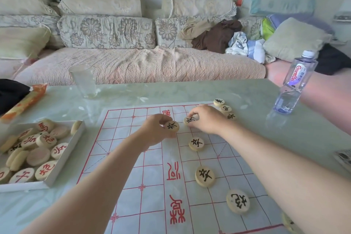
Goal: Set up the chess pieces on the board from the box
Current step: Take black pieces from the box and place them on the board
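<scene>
Board (152, 176): paper sheet, centre of table. Left hand (157, 131): grip pinches a black-lettered piece (171, 126) low over a far crossing. Right hand (208, 119): grip pinches a second piece (190, 120) just beside, likely for paired placing. Box (24, 186), left: red pieces (46, 139) unplaced.

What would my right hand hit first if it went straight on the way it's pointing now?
Probably the left hand and the black-lettered piece in its grip: the right hand, pinching its own piece, points leftward across the board at them. Depth is unclear.
</scene>
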The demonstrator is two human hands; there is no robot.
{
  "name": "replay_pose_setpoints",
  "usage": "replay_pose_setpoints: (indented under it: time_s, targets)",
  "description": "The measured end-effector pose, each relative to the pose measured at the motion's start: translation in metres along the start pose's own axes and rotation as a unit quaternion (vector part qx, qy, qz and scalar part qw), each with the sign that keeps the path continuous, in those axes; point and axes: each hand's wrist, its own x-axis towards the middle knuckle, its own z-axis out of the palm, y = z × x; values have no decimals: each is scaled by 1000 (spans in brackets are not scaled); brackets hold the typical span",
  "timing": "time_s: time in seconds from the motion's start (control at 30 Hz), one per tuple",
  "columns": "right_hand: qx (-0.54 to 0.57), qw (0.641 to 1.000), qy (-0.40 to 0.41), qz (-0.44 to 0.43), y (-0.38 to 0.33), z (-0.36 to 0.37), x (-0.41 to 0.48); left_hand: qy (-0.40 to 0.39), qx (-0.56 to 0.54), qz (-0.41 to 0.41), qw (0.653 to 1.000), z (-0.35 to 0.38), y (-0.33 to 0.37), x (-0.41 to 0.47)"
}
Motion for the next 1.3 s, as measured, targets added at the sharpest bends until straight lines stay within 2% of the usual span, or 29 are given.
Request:
replay_pose_setpoints:
  time_s: [0.13, 0.23, 0.3, 0.37, 0.47, 0.57, 0.67, 0.77, 0.93, 0.97, 1.03, 1.13, 1.23, 1.3]
  targets:
    - [136, 991, 4, 6, -13, -13, 1, -9, -20, 12, 1000, 4, 6, 2]
    - [210, 975, -72, 17, -28, -16, -1, -24, -25, 36, 999, 7, 14, 6]
    - [249, 964, -93, 24, -33, -14, -1, -25, -38, 54, 997, 8, 20, 9]
    - [303, 949, -78, 40, -34, -12, 3, -16, -55, 53, 997, 9, 26, 13]
    - [399, 912, -42, 82, -32, -10, 10, -5, -128, 4, 992, 9, 29, 22]
    - [438, 896, -33, 71, -30, -9, 11, -13, -190, -11, 982, 6, 28, 33]
    - [401, 915, -30, 40, -30, -12, 7, 7, -189, -11, 982, 5, 26, 41]
    - [336, 942, -7, 20, -29, -13, 6, -5, -199, -10, 980, 5, 25, 46]
    - [190, 982, 16, 2, -26, -7, 14, 16, -122, 7, 992, 7, 24, 53]
    - [169, 985, 30, 7, -24, -7, 18, 29, -84, 20, 996, 6, 21, 55]
    - [141, 988, 62, 35, -17, -9, 30, 65, 62, 55, 994, 3, 11, 60]
    - [82, 991, 77, 74, -7, -13, 52, 97, 278, 100, 951, -1, -13, 65]
    - [9, 995, 72, 67, -4, -13, 69, 100, 363, 114, 919, -2, -29, 66]
    - [-20, 997, 53, 55, -8, -8, 77, 98, 379, 109, 913, -3, -34, 68]
